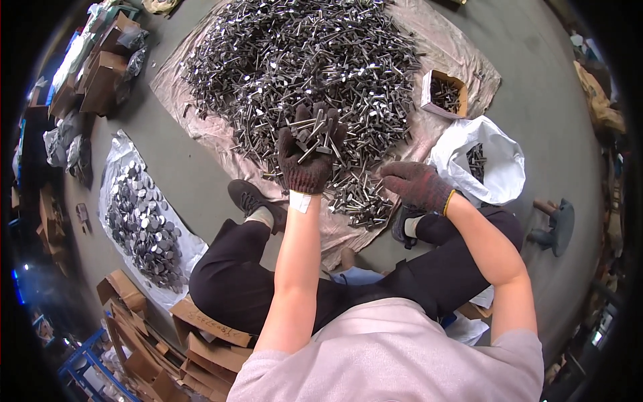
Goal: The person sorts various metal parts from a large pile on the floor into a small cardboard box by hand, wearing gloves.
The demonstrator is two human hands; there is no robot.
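Grey metal bolts [313, 137] are sitting bunched in the gloved left hand [305, 157], its fingers curling closed around them, just above the big heap of loose steel bolts [301, 60]. Beside that heap's near edge, the gloved right hand [416, 185] is hovering with fingers loosely bent, gripping nothing visible.

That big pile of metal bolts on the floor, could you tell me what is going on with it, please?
A seated person in dark knit gloves works at the pile of bolts spread on a sheet. The left hand is raised, its grip closed on a bunch of bolts. The right hand hovers low at the pile's near edge; what it holds is unclear. A small cardboard box and a white bag with bolts stand to the right, metal discs to the left.
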